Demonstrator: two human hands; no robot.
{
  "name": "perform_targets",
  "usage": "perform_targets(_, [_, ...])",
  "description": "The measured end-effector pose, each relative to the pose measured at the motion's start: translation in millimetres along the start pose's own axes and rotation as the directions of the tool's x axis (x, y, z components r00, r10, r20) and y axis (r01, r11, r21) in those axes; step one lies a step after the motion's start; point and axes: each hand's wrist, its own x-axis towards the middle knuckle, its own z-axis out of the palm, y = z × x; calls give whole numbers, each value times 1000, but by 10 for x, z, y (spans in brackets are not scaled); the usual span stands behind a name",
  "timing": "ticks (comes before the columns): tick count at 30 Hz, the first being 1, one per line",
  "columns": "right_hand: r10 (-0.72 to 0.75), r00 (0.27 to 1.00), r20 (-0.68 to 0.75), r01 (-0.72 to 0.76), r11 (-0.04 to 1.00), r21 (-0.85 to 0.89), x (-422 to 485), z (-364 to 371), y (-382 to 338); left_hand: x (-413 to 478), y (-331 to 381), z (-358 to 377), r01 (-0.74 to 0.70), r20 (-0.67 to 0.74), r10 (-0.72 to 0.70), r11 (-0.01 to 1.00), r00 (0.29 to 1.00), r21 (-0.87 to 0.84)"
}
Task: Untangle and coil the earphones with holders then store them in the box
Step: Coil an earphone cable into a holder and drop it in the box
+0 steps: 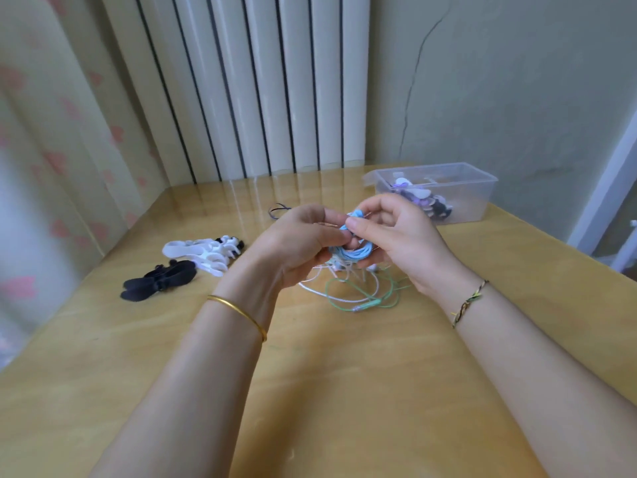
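Above the middle of the wooden table, both hands hold a coil of blue earphone cable. My left hand grips the coil from the left, fingers curled round it. My right hand pinches the top of the coil between thumb and forefinger. Below the hands lies a loose tangle of white earphones and green earphones on the table. A clear plastic box at the back right holds several coiled earphones in purple, white and dark colours.
White holders and black holders lie in a pile left of the hands. A thin dark cord lies behind them. A radiator stands behind the table and a curtain hangs at the left.
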Motion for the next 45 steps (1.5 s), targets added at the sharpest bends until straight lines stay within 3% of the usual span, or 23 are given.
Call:
perform_targets(4, [-6,988,151,24,993,-117,56,194,-16,-129,-100,-238,45,49,-41,996,998,-79])
perform_targets(7, [48,974,220,-12,987,-161,96,336,-13,-189,-169,-349,41,4,-41,995,999,-88])
perform_targets(11, [67,981,184,-46,992,-116,110,529,32,-260,-194,-422,-2,-104,7,999,995,46])
perform_targets(17, [21,971,237,5,994,-110,75,623,90,-275,-226,-557,-15,-12,17,981,1000,193])
perform_targets(23, [-12,996,93,19,997,-70,94,676,115,-268,-214,-584,-8,-32,12,994,999,107])
perform_targets(29, [-5,1000,18,6,997,-80,115,711,132,-266,-261,-558,-75,-229,61,996,971,-55])
perform_targets(33, [6,995,97,5,993,-115,121,711,137,-264,-305,-576,-74,-274,54,995,960,-62])
perform_targets(37, [108,964,242,-91,992,-83,117,689,106,-267,-348,-630,-32,-294,18,998,956,-44])
perform_targets(45, [99,969,226,-83,993,-78,142,871,81,-307,-368,-782,-43,-273,56,998,961,54])
